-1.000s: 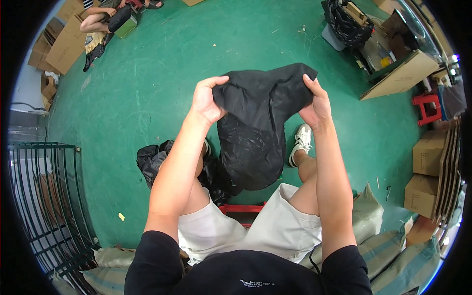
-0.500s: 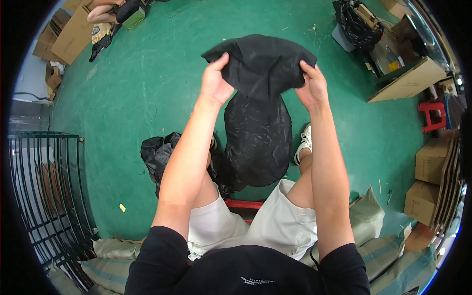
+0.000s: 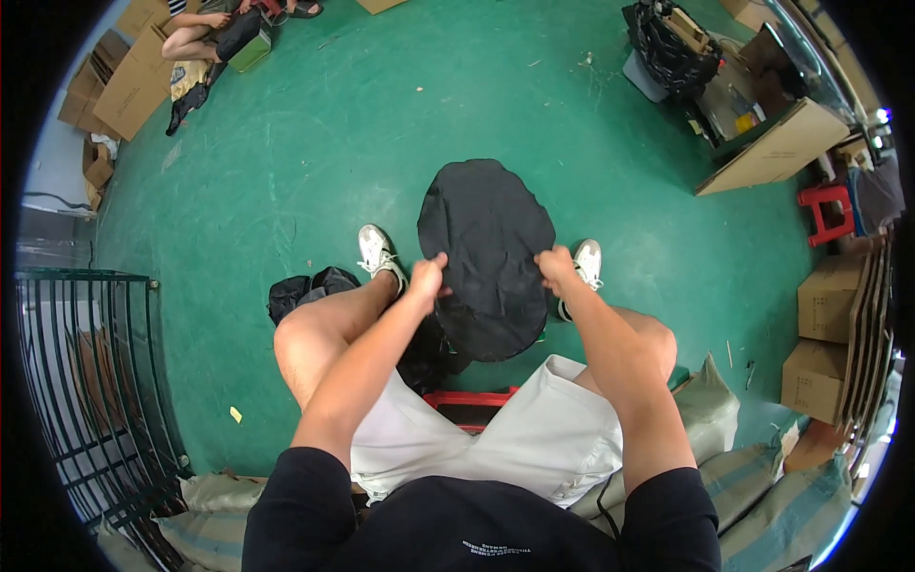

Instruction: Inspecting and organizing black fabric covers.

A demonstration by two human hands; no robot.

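A rounded piece of black cloth (image 3: pixel 486 238) lies spread between my knees, smooth at its far end and creased near my hands. My left hand (image 3: pixel 428 276) pinches its left edge, with the fingers curled in. At the opposite edge, my right hand (image 3: pixel 556 268) closes on the cloth in the same way. Whatever the cloth rests on is mostly hidden, though a small bit of green shows beneath its near right rim. Beside my left leg lies a crumpled black heap (image 3: pixel 303 294) of fabric or plastic, partly covered by that leg.
A red stool-like frame (image 3: pixel 469 398) sits between my thighs. To the left stands a dark metal rack (image 3: pixel 91 381); stuffed woven sacks (image 3: pixel 734 496) lie behind me. Cartons (image 3: pixel 822 300) and a red stool (image 3: pixel 827 212) are at the right. Another person (image 3: pixel 205 33) sits far left.
Both hands have come down and toward me with the black cloth, which was held up beyond the glossy black pile and now covers it. My knees have spread wider.
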